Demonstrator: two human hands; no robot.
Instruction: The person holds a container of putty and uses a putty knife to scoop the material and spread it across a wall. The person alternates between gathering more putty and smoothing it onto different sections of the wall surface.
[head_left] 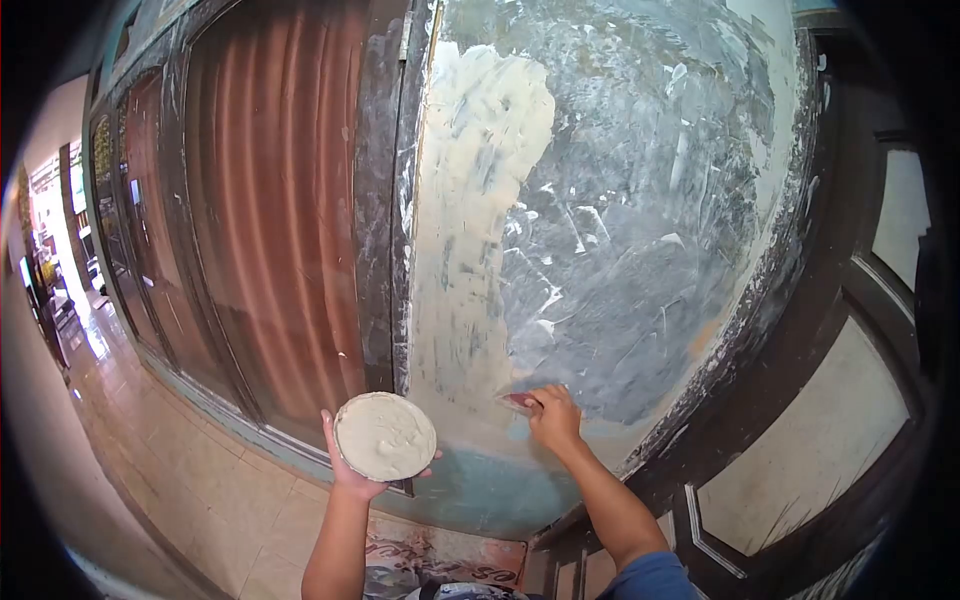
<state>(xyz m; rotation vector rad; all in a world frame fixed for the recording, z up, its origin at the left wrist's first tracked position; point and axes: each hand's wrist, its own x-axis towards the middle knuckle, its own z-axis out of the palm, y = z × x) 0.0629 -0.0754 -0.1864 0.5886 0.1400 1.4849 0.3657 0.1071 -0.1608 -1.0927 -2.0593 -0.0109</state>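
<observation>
My left hand [348, 474] supports a round tub [384, 479] from below, its fingers curled round the sides. Smooth cream-coloured putty [385, 435] fills it close to the rim. With my right hand [556, 416] I grip a small reddish putty knife [518, 398], its blade against the lower wall. A cream layer of putty [465, 190] covers a tall strip along the wall's left side. To its right lies a patchy grey wall surface [640, 260] with white smears and scratches. My fingers partly hide the putty knife.
Left of the wall stands a dark-framed window [378, 200] with a reddish-brown curtain [280, 180] behind the glass. A dark panelled door [860, 290] is on the right. Below are floor tiles [215, 490] and a printed sheet [440, 550].
</observation>
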